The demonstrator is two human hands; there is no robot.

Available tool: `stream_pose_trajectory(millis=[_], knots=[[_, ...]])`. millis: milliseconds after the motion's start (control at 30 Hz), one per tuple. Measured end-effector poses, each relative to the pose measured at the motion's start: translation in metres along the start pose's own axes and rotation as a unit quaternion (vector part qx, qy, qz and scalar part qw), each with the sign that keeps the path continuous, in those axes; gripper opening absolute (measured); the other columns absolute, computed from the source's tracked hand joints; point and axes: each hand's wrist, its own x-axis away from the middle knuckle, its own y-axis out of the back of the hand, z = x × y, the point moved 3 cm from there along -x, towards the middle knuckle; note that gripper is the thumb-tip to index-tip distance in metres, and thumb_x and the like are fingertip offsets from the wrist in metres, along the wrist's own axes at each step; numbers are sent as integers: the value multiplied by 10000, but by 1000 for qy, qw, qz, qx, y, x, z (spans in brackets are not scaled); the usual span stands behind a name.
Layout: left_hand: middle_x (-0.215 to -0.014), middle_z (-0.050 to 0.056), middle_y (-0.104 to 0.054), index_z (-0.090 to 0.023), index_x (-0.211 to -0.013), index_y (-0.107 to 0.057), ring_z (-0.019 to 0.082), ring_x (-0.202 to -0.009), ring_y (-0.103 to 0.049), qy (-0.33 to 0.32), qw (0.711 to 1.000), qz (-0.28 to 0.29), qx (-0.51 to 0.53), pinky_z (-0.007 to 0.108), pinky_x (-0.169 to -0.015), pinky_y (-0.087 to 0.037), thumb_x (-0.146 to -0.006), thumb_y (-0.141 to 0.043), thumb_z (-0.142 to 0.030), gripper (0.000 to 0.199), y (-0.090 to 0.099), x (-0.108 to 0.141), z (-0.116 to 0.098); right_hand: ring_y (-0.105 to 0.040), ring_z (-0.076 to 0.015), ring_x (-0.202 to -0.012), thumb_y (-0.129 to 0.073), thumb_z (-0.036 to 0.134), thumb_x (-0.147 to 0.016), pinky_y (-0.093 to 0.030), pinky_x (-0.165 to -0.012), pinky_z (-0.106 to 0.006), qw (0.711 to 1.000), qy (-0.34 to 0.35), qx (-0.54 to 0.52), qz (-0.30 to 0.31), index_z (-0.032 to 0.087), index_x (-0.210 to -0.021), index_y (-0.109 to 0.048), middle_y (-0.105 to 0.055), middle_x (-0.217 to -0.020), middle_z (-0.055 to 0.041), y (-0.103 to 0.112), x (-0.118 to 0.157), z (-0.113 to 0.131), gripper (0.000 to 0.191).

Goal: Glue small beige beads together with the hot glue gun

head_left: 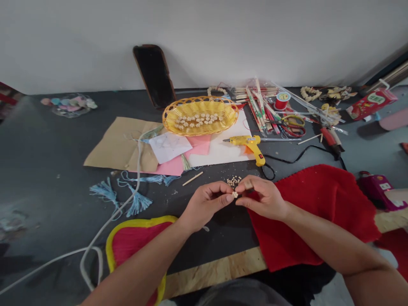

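Observation:
Near the table's front edge, my left hand (208, 203) pinches a small cream flower-shaped piece (235, 194) between thumb and forefinger. My right hand (263, 197) is close against the piece's right side, its thumb and forefinger a little apart; whether they touch it is hard to tell. Just behind the fingertips lies a loose pile of small pale beads (234, 181). A yellow oval basket (200, 102) farther back holds several similar cream pieces in rows. Between basket and hands, a yellow glue gun (250, 146) lies on its side, nozzle pointing left.
A dark phone (155, 76) leans on the wall. Scissors (293, 126), a red thread spool (282, 101) and sticks lie back right. Red cloth (318, 212) is under my right forearm. Blue tassels (138, 203) and a white cord (127, 199) are left, brown paper (117, 144) behind.

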Motion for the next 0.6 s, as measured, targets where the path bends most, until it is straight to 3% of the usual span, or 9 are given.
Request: stream_pose_trajectory(millis=[200, 600], knots=[[-692, 6, -569, -136, -709, -661, 114, -651, -469, -2, 1000, -1, 0, 231, -619, -382, -712, -767, -418, 301, 0, 0, 1, -673, -136, -739, -648, 213, -869, -571, -682, -255, 1000, 21, 14, 0, 187, -920, -644, -710, -810, -46, 0, -2, 5, 57], [-725, 9, -565, -135, -720, -667, 117, -675, -462, -12, 1000, 16, -10, 239, -634, -356, -765, -727, -385, 261, 0, 1, 1, -646, -116, -703, -652, 144, -834, -556, -633, -224, 999, 31, 22, 5, 166, -928, -636, -696, -815, -51, -2, -2, 5, 99]])
